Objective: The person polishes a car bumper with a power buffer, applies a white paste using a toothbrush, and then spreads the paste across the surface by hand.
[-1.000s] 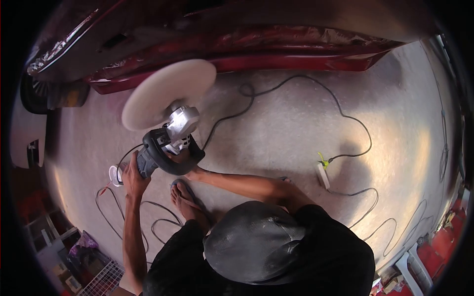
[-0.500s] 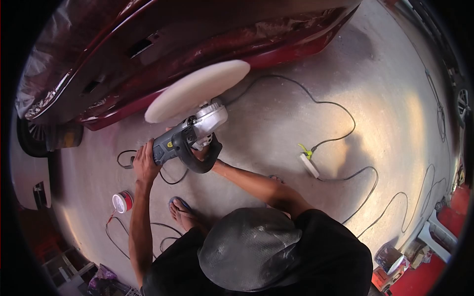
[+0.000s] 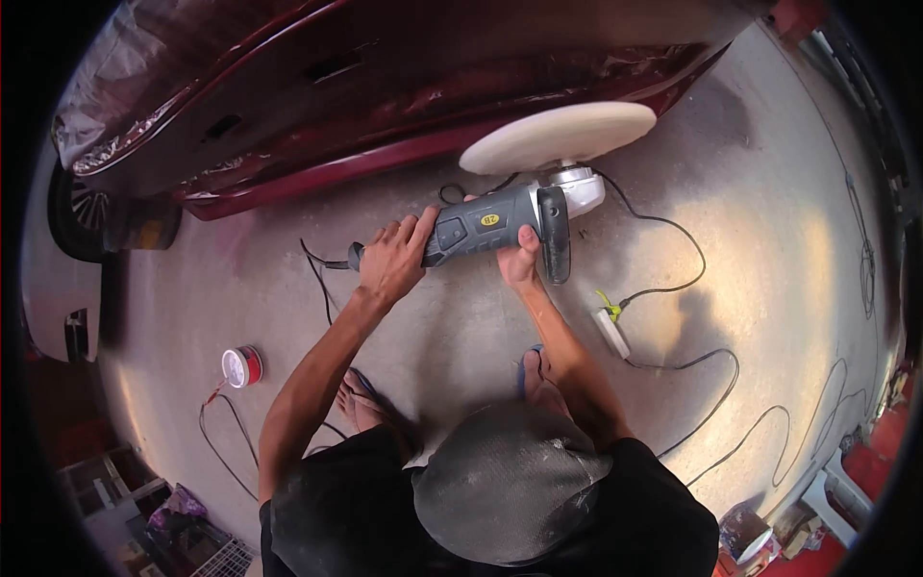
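A person in a black shirt point(image 3: 644, 510) held a grey-and-black power polisher point(image 3: 486, 221) across the front of the body, above a bare concrete floor point(image 3: 461, 332) and just short of a glossy dark-red car body point(image 3: 385, 101) on the far side. The left hand point(image 3: 392, 258) was closed around the rear of the casing; the right hand point(image 3: 520, 260) held it from below near the silver metal head point(image 3: 580, 190), beside a curved black handle point(image 3: 555, 236). Whether the broad, round, off-white pad point(image 3: 558, 137) was turning could not be told.

The pad's rim, tilted toward the low red sill, posed the likeliest trouble: an edge-first touch could burn or scar the paint. With neither hand seen around the curved handle, a snag might wrench the tool sideways. Loose clear plastic sheeting point(image 3: 125, 77) at far left could wind into a spinning pad. Black cord point(image 3: 699, 255) looping to the right could trip feet in open sandals, or tug free at the yellow-green plug point(image 3: 611, 310).
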Demonstrator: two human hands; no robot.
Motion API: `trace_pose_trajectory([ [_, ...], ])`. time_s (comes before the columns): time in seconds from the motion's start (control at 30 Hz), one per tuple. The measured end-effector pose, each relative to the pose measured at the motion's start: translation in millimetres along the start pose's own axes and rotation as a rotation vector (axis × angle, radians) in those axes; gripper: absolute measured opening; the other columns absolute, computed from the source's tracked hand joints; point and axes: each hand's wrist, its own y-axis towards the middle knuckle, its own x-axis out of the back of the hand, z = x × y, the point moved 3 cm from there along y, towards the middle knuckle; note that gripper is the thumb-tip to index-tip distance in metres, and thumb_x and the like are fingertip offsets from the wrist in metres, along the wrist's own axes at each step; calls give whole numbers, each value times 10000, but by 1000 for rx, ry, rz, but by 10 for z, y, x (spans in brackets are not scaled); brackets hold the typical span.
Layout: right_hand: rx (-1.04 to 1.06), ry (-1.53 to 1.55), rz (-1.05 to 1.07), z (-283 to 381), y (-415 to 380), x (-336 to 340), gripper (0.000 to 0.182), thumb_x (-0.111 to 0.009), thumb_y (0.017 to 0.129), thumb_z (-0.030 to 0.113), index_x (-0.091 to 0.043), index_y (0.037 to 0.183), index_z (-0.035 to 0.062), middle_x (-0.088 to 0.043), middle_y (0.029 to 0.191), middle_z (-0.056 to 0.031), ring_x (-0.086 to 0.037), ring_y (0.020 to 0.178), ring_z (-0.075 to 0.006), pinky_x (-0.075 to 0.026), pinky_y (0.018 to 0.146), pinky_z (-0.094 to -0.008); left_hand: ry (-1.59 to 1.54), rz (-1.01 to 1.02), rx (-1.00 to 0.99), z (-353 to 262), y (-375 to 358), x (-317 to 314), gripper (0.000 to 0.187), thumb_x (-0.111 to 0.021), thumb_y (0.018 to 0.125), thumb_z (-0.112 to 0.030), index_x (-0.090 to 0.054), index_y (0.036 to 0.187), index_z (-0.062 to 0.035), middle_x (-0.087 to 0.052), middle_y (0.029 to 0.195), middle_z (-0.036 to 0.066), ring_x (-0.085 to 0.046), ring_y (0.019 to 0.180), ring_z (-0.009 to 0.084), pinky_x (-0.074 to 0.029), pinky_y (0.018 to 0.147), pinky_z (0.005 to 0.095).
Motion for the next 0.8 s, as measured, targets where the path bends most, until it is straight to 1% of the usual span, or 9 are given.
trace_pose_trajectory([
  [0.07, -44, -3, -11, 24, -37, -98, 728, -822, 831, 439, -534, 1389, 70, -623, 1335, -124, -574, 1266, -295, -398, 1143, -478, -32, -1, 10, 17, -50, 9, 932, -791, 686, -11, -364, 1497, -180, -626, 1098, 100, -666, 1032, 325, -558, 880, 445],
  [0.17, -24, -53, -56, -421, -172, -136, 545, -723, 954, 280, -524, 1417, 71, -623, 1347, -130, -581, 1269, -259, -444, 1125, -423, -73, -34, 60, 307, -302, -35, 901, -792, 681, -9, -383, 1470, -151, -628, 1100, 107, -665, 1036, 329, -558, 861, 445],
  [0.23, 68, -105, 70, -423, -221, -580, 457, -663, 997, 160, -524, 1423, 70, -626, 1353, -122, -605, 1237, -239, -482, 1091, -376, -70, -102, 66, 603, -561, -99, 874, -799, 674, -16, -405, 1446, -129, -644, 1093, 116, -672, 1010, 339, -558, 838, 445],
  [0.3, -31, 52, 149, -555, -285, -925, 431, -659, 997, 102, -538, 1409, 64, -640, 1329, -99, -634, 1189, -211, -522, 1039, -342, -67, -154, 84, 830, -833, -68, 847, -806, 668, -22, -429, 1422, -104, -669, 1065, 129, -683, 956, 353, -560, 803, 447],
  [0.37, -198, -44, 86, -1441, -441, -745, 461, -731, 953, 173, -569, 1369, 59, -661, 1276, -74, -646, 1158, -190, -538, 1012, -345, -94, -195, 135, 1014, -1145, -37, 824, -809, 662, -26, -451, 1402, -85, -697, 1028, 145, -695, 899, 376, -565, 767, 457],
  [0.4, -193, -339, 113, -1764, -527, -718, 490, -772, 925, 227, -588, 1346, 59, -669, 1250, -65, -645, 1153, -183, -537, 1012, -353, -125, -212, 167, 1101, -1328, -53, 813, -809, 659, -28, -460, 1392, -79, -708, 1015, 153, -700, 882, 390, -568, 755, 465],
  [0.53, -350, -378, 246, -1752, -779, -1259, 506, -787, 911, 228, -590, 1342, 51, -666, 1260, -71, -638, 1162, -183, -529, 1018, -358, -252, -183, 400, 1281, -2124, -208, 842, -806, 687, -63, -393, 1421, -50, -711, 999, 221, -705, 907, 457, -570, 755, 497],
  [0.67, -461, -460, 325, -1608, -958, -1467, 522, -801, 897, 228, -592, 1339, 43, -662, 1269, -77, -630, 1170, -183, -520, 1025, -363, -408, -103, 680, 1128, -2561, -272, 855, -782, 712, -80, -335, 1438, -26, -705, 985, 275, -699, 920, 498, -571, 778, 501],
  [0.8, -472, -552, 349, -1210, -974, -1508, 539, -815, 884, 228, -594, 1335, 34, -659, 1279, -83, -623, 1179, -183, -512, 1032, -367, -598, -121, 637, 685, -2489, -164, 813, -739, 724, -57, -336, 1429, -18, -706, 1003, 277, -716, 929, 479, -571, 819, 473],
])
